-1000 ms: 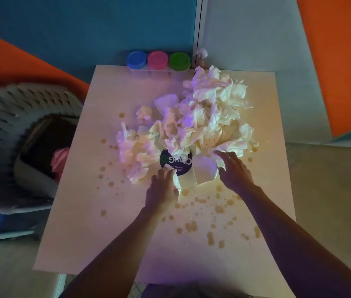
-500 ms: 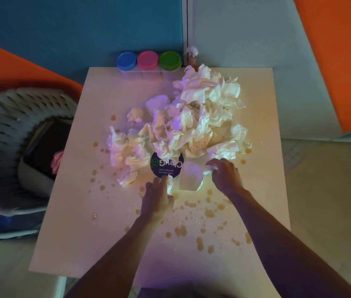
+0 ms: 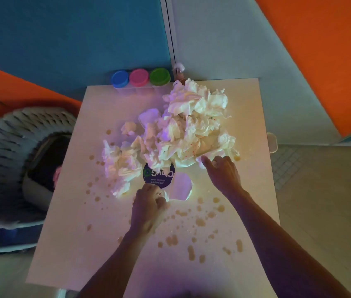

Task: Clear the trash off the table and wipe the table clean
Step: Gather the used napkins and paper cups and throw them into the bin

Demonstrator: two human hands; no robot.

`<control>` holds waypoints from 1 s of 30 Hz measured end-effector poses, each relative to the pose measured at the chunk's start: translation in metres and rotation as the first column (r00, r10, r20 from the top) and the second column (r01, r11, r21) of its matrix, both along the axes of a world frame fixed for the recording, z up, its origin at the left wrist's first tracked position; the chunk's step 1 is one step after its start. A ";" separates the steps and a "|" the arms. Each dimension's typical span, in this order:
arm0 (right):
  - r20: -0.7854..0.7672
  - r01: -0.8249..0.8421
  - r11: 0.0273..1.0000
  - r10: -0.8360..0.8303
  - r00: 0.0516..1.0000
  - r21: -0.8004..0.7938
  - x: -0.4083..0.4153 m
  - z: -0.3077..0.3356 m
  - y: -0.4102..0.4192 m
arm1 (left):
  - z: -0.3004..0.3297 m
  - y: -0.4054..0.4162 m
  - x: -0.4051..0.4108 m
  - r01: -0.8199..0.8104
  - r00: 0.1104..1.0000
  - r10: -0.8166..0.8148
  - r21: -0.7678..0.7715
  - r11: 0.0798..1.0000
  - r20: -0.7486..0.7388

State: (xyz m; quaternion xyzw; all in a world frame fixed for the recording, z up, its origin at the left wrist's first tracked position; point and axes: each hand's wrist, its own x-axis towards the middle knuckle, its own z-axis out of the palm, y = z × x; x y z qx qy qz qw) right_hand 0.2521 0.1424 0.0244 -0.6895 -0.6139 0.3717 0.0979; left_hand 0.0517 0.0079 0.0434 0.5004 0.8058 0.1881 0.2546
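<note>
A big heap of crumpled white tissues [image 3: 183, 130] covers the middle and back of the white table [image 3: 67, 233]. At its near edge lie a dark round printed disc [image 3: 158, 176] and a tipped white paper cup [image 3: 182, 189]. My left hand [image 3: 148, 208] sits just below the disc, fingers curled round a small white tissue scrap [image 3: 165, 194]. My right hand [image 3: 222, 174] is at the heap's near right edge, fingers curled into the tissue there. Brown spill drops [image 3: 200, 222] dot the front half of the table.
Three clear jars with blue [image 3: 119, 78], pink [image 3: 139, 77] and green [image 3: 160, 76] lids stand along the back edge, a small bottle [image 3: 178, 68] beside them. A grey woven chair [image 3: 9, 151] holding a dark bin [image 3: 43, 166] stands left of the table.
My right hand left the paper cup and moved up and right to the heap's edge. My left hand stayed by the disc, curling tighter on the scrap.
</note>
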 end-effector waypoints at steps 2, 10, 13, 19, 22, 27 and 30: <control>-0.020 0.026 0.997 -0.025 0.999 0.076 -0.002 0.000 0.009 | 0.012 0.004 0.004 -0.020 1.000 0.019 0.027 0.999 0.025; 0.179 -0.299 0.954 0.293 0.939 0.007 -0.004 -0.020 0.021 | 0.046 0.024 0.015 -0.179 0.970 0.161 0.086 0.980 0.183; 0.258 -0.347 0.937 0.344 0.903 -0.037 -0.001 -0.027 0.022 | 0.049 0.032 0.016 -0.300 0.909 0.272 0.045 0.953 0.315; 0.298 -0.341 0.937 0.346 0.890 -0.070 0.015 -0.039 0.018 | 0.048 0.052 0.013 -0.368 0.900 0.350 0.022 0.929 0.260; 0.250 -0.303 0.952 0.304 0.919 -0.043 0.020 -0.039 0.013 | 0.045 0.063 0.007 -0.363 0.908 0.355 -0.005 0.932 0.222; 0.060 -0.164 0.984 0.160 0.985 0.064 0.021 -0.036 0.005 | 0.035 0.085 -0.006 -0.330 0.931 0.321 0.027 0.944 0.174; -0.019 -0.121 0.988 0.123 0.992 0.094 0.020 -0.028 0.001 | 0.030 0.101 -0.012 -0.254 0.963 0.246 0.067 0.965 0.111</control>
